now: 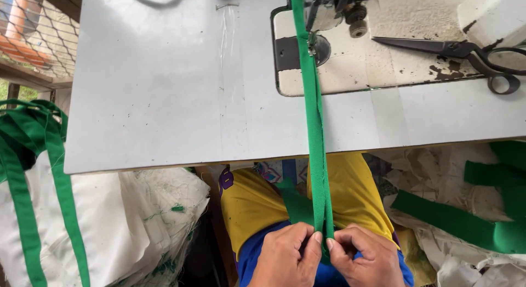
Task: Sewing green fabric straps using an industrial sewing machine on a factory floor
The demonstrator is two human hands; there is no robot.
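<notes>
A grey worktable (pixel 164 100) fills the upper view; set into its far right part is the worn, cream-coloured bed of a sewing machine (pixel 383 57), its paint chipped; black scissors (pixel 466 51) lie shut on that bed, blades pointing left; below the table's left edge stands a white sack (pixel 109 232) with green straps (pixel 33 172) draped over it; to the right, loose green fabric pieces (pixel 455 221) rest on crumpled white material (pixel 438 172); wire mesh (pixel 38 29) shows at the far left corner.

A pale grey table (pixel 164 100) fills the far half in even daylight. At the far left, wire mesh (pixel 46 35) stands beside a wooden post (pixel 12 92), with greenery behind.
</notes>
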